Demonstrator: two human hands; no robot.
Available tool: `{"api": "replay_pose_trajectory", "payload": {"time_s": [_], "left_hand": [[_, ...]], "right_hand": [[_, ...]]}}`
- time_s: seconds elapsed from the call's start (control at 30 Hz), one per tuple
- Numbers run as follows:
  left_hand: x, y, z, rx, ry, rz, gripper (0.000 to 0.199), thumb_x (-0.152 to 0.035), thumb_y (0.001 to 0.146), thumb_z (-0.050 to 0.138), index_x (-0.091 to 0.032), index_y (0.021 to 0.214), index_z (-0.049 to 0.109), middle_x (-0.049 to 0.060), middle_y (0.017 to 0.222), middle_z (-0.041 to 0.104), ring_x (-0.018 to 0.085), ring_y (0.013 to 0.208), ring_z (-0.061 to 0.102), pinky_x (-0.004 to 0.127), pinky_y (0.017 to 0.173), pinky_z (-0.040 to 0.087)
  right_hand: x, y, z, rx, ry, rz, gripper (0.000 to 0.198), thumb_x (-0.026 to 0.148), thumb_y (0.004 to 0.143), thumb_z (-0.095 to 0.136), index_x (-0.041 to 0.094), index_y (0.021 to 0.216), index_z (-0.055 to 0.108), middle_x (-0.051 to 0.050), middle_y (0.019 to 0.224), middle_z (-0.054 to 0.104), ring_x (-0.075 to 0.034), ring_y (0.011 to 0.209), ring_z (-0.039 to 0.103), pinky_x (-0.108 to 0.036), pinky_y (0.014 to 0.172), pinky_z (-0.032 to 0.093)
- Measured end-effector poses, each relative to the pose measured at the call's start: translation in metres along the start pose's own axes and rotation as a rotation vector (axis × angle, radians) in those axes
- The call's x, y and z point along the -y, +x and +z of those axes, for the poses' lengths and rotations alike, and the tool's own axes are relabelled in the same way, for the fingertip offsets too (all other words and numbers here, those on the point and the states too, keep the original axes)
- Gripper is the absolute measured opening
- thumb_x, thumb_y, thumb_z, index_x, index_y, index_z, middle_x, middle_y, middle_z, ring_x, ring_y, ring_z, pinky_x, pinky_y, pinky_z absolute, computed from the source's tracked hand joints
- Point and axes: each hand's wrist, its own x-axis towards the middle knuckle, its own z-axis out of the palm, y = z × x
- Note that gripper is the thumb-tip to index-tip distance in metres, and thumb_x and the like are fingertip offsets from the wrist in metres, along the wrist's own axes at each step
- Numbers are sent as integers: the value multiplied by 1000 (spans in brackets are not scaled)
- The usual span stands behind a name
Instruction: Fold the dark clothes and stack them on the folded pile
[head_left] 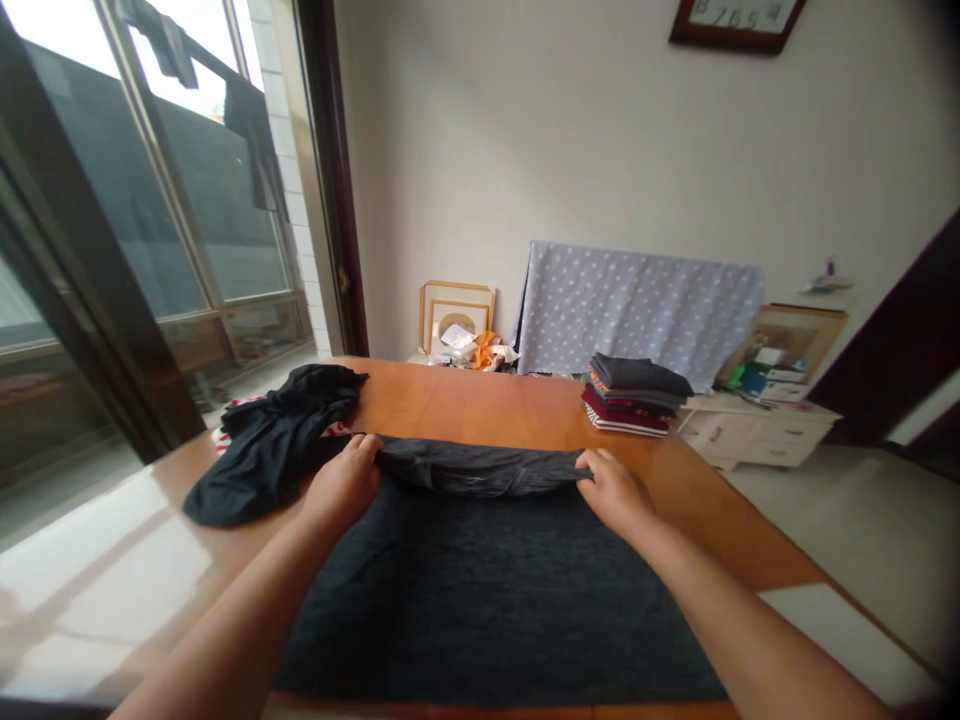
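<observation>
A dark grey garment (495, 590) lies spread over the near part of the wooden table; its exact kind I cannot tell. Its far edge is turned up into a lighter grey band between my hands. My left hand (349, 480) pinches the left end of that band, and my right hand (611, 490) grips the right end with fingers curled over the cloth. Just left of my left hand rests a crumpled black garment (277, 440), with red-and-white cloth showing under its edges.
Beyond my right hand a stack of folded clothes (634, 395) stands on the wooden table (465, 405). A polka-dot cloth (637, 310) hangs behind it. Picture frames (457, 305) lean on the wall, and a white cabinet (757, 435) stands at right. Glass doors (210, 200) are at left.
</observation>
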Motion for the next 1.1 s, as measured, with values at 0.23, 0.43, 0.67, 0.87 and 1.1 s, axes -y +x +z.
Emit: {"api": "replay_pose_trajectory", "payload": {"time_s": [0.23,0.43,0.67,0.87,1.1], "left_hand": [[-14,-111,-26,43,6,-4,23,-19,89,43,-22,109,55,9,113,60,24,100,63,33,85,47],[-16,-143,-32,28,-49,4,22,-16,89,42,-21,107,54,9,113,59,23,101,63,33,88,48],[-17,-152,-40,-43,-34,12,23,-15,89,40,-21,106,54,10,113,59,24,103,62,33,88,48],[-12,-171,-37,52,72,-12,22,-22,89,46,-24,105,60,9,109,63,27,105,58,39,93,43],[-28,-177,-54,35,69,-37,27,-36,82,58,-28,106,66,7,129,61,33,127,43,48,103,31]], "right_hand": [[10,-110,-15,35,-33,27,27,12,79,54,25,101,62,-2,108,62,-17,83,57,-27,67,33],[11,-150,-16,15,-46,3,31,9,77,52,24,102,62,-3,104,61,-18,85,58,-26,68,34],[17,-163,-23,-31,-55,37,32,9,79,52,25,104,62,-2,107,61,-18,87,58,-27,69,35],[17,-179,-28,89,-59,62,34,11,79,53,27,105,67,-4,107,62,-18,86,60,-27,73,37],[33,-186,-49,149,3,47,42,19,82,56,29,122,66,-5,123,62,-19,92,63,-28,80,43]]}}
